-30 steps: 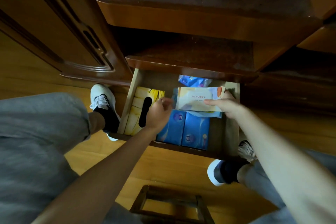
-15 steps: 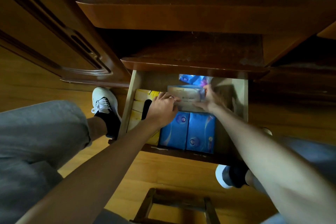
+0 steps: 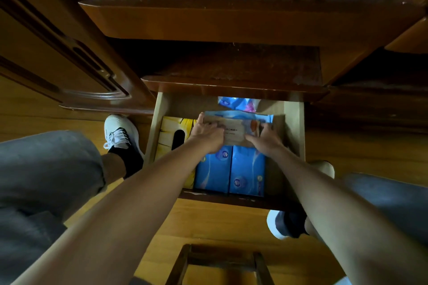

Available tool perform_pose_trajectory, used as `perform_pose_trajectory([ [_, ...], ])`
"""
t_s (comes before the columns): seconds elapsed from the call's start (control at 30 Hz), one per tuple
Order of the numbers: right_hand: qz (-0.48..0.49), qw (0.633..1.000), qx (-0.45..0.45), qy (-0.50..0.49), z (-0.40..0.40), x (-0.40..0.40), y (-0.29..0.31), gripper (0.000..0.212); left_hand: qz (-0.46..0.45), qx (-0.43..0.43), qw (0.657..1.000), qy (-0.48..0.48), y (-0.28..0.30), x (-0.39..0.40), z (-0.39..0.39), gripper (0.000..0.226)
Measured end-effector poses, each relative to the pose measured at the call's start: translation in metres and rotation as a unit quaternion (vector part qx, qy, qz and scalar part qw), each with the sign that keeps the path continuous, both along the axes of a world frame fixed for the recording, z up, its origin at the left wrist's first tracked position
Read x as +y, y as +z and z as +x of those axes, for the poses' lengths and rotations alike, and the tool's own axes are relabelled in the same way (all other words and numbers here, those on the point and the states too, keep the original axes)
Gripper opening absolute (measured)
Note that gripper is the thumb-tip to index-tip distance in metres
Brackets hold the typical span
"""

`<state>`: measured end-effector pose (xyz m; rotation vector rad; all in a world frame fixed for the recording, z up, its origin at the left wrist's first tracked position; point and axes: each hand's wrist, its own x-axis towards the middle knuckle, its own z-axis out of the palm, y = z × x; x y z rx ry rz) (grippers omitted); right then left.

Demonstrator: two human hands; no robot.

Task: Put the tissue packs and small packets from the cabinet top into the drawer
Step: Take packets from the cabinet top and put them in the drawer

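Note:
The open wooden drawer (image 3: 294,127) sticks out below the cabinet top (image 3: 231,18). Inside lie a yellow tissue box (image 3: 171,127) at the left, two blue tissue packs (image 3: 231,169) side by side at the front, and a small blue packet (image 3: 238,102) at the back. A pale wet-wipe pack (image 3: 236,132) lies across the middle on a light-blue pack (image 3: 234,114). My left hand (image 3: 207,133) holds the pale pack's left end, and my right hand (image 3: 264,139) holds its right end, fingers over its edge.
A carved cabinet door (image 3: 69,58) stands open at the left. My knees and white shoes (image 3: 120,132) flank the drawer on the wooden floor (image 3: 220,222). A wooden stool frame (image 3: 220,261) sits below, near me.
The pale pack was lowered from above the blue packs down into the drawer's middle. My left hand moved right from the yellow box onto the pack's left end.

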<state>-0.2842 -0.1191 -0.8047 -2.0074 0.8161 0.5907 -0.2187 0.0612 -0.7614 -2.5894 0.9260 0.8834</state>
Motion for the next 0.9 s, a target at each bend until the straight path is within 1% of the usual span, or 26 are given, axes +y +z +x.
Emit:
perform_pose_trajectory([
  [0.07,-0.006,1.0,0.013,0.009,-0.001,-0.004,0.001,0.073,-0.011,-0.013,1.0,-0.007,-0.001,0.004,-0.005,0.049],
  [0.1,-0.033,0.999,0.021,0.026,0.001,-0.005,0.003,0.072,-0.022,-0.018,1.0,-0.005,0.0,0.006,-0.007,0.051],
  [0.17,-0.145,0.985,0.045,0.081,0.008,-0.006,0.002,0.073,-0.053,-0.03,0.998,0.001,0.004,0.012,-0.01,0.055],
  [0.2,-0.201,0.973,0.039,0.104,0.013,-0.005,0.002,0.07,-0.07,-0.042,0.997,0.001,0.006,0.015,-0.011,0.055],
  [0.27,-0.291,0.948,-0.028,0.127,0.025,0.0,0.005,0.056,-0.101,-0.064,0.993,0.012,0.009,0.022,-0.011,0.053],
  [0.3,-0.317,0.936,-0.066,0.138,0.032,0.002,0.006,0.049,-0.117,-0.072,0.99,0.023,0.01,0.026,-0.009,0.052],
  [0.37,-0.308,0.926,-0.092,0.199,0.048,0.008,0.003,0.045,-0.146,-0.092,0.984,0.039,0.01,0.038,-0.008,0.049],
  [0.43,-0.284,0.911,-0.066,0.292,0.061,0.014,-0.005,0.047,-0.18,-0.117,0.975,0.058,0.008,0.053,-0.009,0.048],
  [0.5,-0.304,0.89,-0.041,0.338,0.073,0.018,-0.01,0.047,-0.217,-0.135,0.964,0.079,0.005,0.067,-0.01,0.046],
  [0.6,-0.312,0.889,-0.04,0.333,0.083,0.022,-0.009,0.049,-0.251,-0.138,0.954,0.093,0.002,0.081,-0.012,0.049],
  [0.7,-0.328,0.883,-0.063,0.331,0.075,0.026,-0.004,0.063,-0.277,-0.14,0.945,0.104,0.0,0.085,-0.014,0.048],
  [0.77,-0.349,0.869,-0.089,0.338,0.059,0.025,0.003,0.071,-0.302,-0.147,0.935,0.118,0.002,0.081,-0.017,0.048],
  [0.83,-0.361,0.855,-0.118,0.354,0.039,0.022,0.014,0.075,-0.324,-0.165,0.921,0.138,0.008,0.073,-0.019,0.046],
  [0.9,-0.374,0.824,-0.173,0.388,0.018,0.019,0.03,0.075,-0.355,-0.19,0.9,0.167,0.016,0.065,-0.024,0.041],
])
